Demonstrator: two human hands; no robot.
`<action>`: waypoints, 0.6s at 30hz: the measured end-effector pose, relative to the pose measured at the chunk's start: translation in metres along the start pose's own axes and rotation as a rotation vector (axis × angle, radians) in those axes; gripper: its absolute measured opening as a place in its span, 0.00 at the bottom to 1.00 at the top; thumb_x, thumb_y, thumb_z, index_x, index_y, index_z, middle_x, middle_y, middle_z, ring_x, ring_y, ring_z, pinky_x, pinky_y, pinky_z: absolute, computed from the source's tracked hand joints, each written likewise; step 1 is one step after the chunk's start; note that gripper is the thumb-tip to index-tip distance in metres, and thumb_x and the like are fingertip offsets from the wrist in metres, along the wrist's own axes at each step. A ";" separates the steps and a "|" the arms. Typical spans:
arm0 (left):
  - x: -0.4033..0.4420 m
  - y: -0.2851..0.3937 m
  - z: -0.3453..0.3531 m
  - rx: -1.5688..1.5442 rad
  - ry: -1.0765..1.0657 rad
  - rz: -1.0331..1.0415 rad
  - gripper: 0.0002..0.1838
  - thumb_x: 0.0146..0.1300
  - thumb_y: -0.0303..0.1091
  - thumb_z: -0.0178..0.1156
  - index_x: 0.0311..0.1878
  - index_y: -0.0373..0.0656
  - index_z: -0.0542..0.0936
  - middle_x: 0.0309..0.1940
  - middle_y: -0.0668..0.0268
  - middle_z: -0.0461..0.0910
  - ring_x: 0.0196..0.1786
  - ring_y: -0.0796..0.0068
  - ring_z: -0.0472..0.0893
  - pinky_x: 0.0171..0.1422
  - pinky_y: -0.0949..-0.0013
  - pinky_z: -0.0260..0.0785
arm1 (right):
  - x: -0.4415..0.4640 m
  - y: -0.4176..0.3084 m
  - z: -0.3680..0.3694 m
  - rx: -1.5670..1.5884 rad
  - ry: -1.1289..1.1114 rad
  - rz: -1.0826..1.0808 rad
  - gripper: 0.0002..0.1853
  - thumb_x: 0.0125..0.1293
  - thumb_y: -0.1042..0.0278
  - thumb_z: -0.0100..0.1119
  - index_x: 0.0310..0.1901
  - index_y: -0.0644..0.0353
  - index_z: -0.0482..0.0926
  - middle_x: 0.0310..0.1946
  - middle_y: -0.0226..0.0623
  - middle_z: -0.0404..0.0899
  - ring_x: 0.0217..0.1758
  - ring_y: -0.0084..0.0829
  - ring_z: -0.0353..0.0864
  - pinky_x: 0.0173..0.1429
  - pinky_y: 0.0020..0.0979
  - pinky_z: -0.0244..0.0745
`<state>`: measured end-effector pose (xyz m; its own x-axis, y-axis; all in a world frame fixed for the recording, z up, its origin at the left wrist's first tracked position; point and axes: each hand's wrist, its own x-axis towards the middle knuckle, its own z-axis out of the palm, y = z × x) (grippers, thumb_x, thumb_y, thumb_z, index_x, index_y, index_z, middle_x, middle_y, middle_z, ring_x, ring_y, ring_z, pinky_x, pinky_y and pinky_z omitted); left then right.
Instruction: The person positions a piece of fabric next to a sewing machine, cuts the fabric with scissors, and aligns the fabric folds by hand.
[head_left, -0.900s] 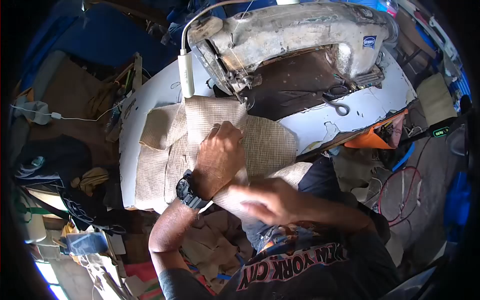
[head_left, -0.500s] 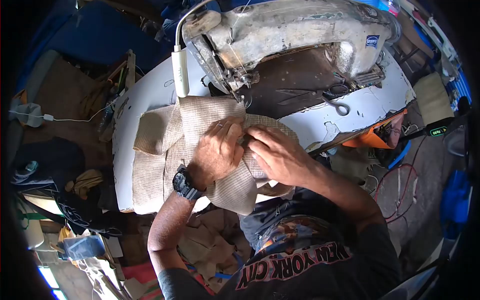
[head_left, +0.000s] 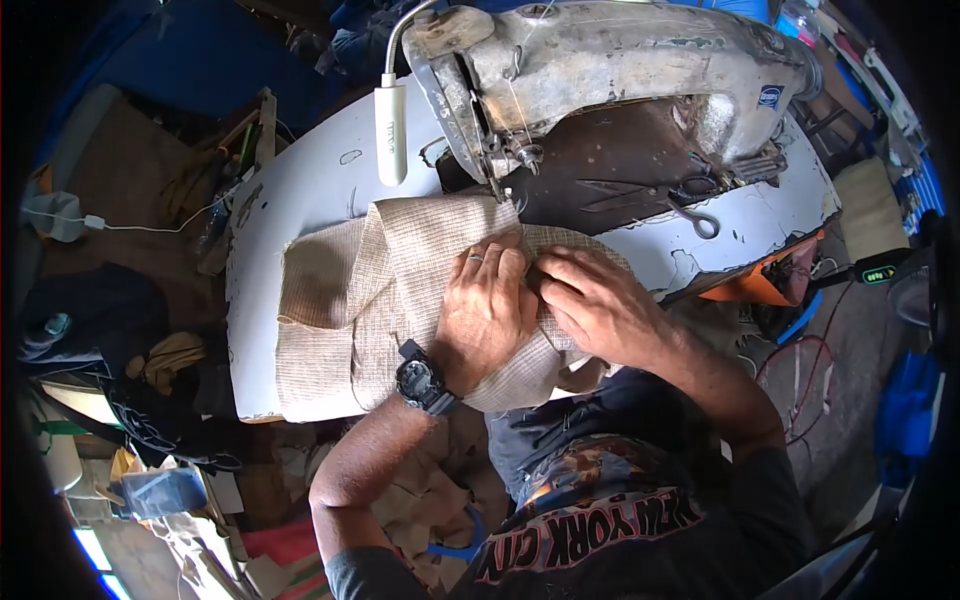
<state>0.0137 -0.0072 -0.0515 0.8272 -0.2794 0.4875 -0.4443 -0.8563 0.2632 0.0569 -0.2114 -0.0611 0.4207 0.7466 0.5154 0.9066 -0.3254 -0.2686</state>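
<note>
Beige woven fabric (head_left: 410, 240) lies in folded layers on the white table, its upper edge under the needle area of a worn grey sewing machine (head_left: 620, 60). My left hand (head_left: 490, 310), with a black watch at the wrist and a ring, presses on the fabric just below the needle. Its fingers are together, and whether they pinch the cloth is hidden. Close beside it on the right, my right hand (head_left: 600, 305) has bent fingers gripping the fabric's folded edge. The fingertips of both hands nearly touch.
Dark scissors (head_left: 700, 217) rest on the table right of the needle. A white lamp (head_left: 391, 135) hangs at the machine's left. An orange pouch (head_left: 765, 280) is at the table's right edge. Fabric scraps (head_left: 430, 490) lie below the table.
My right hand has come up from near the lap to the fabric beside my left hand. The loose lower flap of fabric has shifted, and the camera view has moved slightly.
</note>
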 end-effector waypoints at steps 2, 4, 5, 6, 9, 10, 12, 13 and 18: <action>0.001 0.001 -0.003 -0.025 -0.016 -0.029 0.16 0.57 0.26 0.59 0.49 0.32 0.76 0.49 0.46 0.81 0.54 0.45 0.82 0.64 0.45 0.73 | 0.000 -0.001 -0.001 -0.009 -0.013 0.010 0.14 0.64 0.73 0.67 0.51 0.66 0.82 0.60 0.46 0.79 0.69 0.46 0.77 0.75 0.46 0.74; 0.002 0.001 -0.005 -0.038 -0.034 -0.048 0.16 0.57 0.26 0.59 0.49 0.32 0.76 0.50 0.46 0.82 0.55 0.45 0.82 0.65 0.45 0.74 | 0.000 -0.002 -0.002 -0.014 -0.029 0.015 0.15 0.65 0.73 0.67 0.52 0.65 0.83 0.61 0.44 0.79 0.69 0.46 0.77 0.73 0.47 0.75; 0.001 0.000 -0.006 -0.047 -0.053 -0.065 0.16 0.57 0.25 0.59 0.49 0.32 0.76 0.50 0.46 0.82 0.56 0.45 0.82 0.65 0.46 0.74 | 0.000 -0.002 -0.003 -0.018 -0.032 0.002 0.15 0.64 0.73 0.67 0.51 0.66 0.82 0.61 0.45 0.79 0.69 0.45 0.76 0.75 0.45 0.74; 0.001 -0.001 -0.005 -0.048 -0.051 -0.068 0.16 0.57 0.25 0.59 0.49 0.32 0.76 0.50 0.46 0.82 0.56 0.45 0.82 0.65 0.46 0.74 | 0.001 -0.002 -0.004 -0.024 -0.033 -0.012 0.14 0.63 0.72 0.67 0.49 0.67 0.81 0.60 0.47 0.79 0.70 0.45 0.76 0.76 0.44 0.73; 0.001 -0.005 -0.004 -0.076 -0.023 -0.033 0.16 0.57 0.24 0.60 0.49 0.31 0.76 0.52 0.46 0.82 0.59 0.44 0.82 0.67 0.46 0.74 | 0.001 0.001 -0.004 -0.033 -0.058 -0.029 0.14 0.63 0.72 0.66 0.49 0.67 0.81 0.60 0.46 0.79 0.69 0.44 0.76 0.77 0.43 0.73; 0.001 -0.004 -0.005 -0.083 -0.018 -0.027 0.14 0.57 0.23 0.58 0.48 0.31 0.75 0.56 0.43 0.82 0.58 0.43 0.83 0.66 0.46 0.75 | 0.001 0.001 -0.005 -0.034 -0.058 -0.027 0.14 0.63 0.72 0.66 0.49 0.67 0.81 0.60 0.46 0.79 0.69 0.44 0.76 0.77 0.43 0.73; 0.002 -0.004 -0.006 -0.087 -0.013 -0.020 0.13 0.58 0.22 0.56 0.46 0.31 0.75 0.60 0.41 0.82 0.57 0.42 0.84 0.64 0.47 0.76 | 0.001 0.001 -0.005 -0.032 -0.056 -0.019 0.14 0.63 0.72 0.66 0.49 0.67 0.81 0.60 0.46 0.80 0.69 0.44 0.77 0.76 0.42 0.73; 0.002 -0.005 -0.005 -0.088 -0.008 -0.018 0.13 0.57 0.22 0.56 0.47 0.31 0.75 0.60 0.41 0.82 0.57 0.42 0.84 0.65 0.47 0.76 | 0.001 0.001 -0.005 -0.032 -0.055 -0.018 0.14 0.63 0.72 0.66 0.49 0.67 0.81 0.60 0.46 0.80 0.69 0.44 0.77 0.76 0.42 0.73; 0.003 -0.006 -0.005 -0.088 0.000 -0.011 0.13 0.57 0.21 0.56 0.47 0.30 0.75 0.60 0.41 0.81 0.58 0.41 0.84 0.66 0.47 0.77 | 0.001 0.001 -0.004 -0.034 -0.039 -0.021 0.13 0.64 0.72 0.65 0.50 0.67 0.81 0.60 0.47 0.80 0.68 0.45 0.77 0.76 0.43 0.74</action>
<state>0.0175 -0.0006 -0.0473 0.8320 -0.2706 0.4843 -0.4640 -0.8179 0.3402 0.0585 -0.2131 -0.0575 0.4008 0.7754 0.4879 0.9160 -0.3287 -0.2301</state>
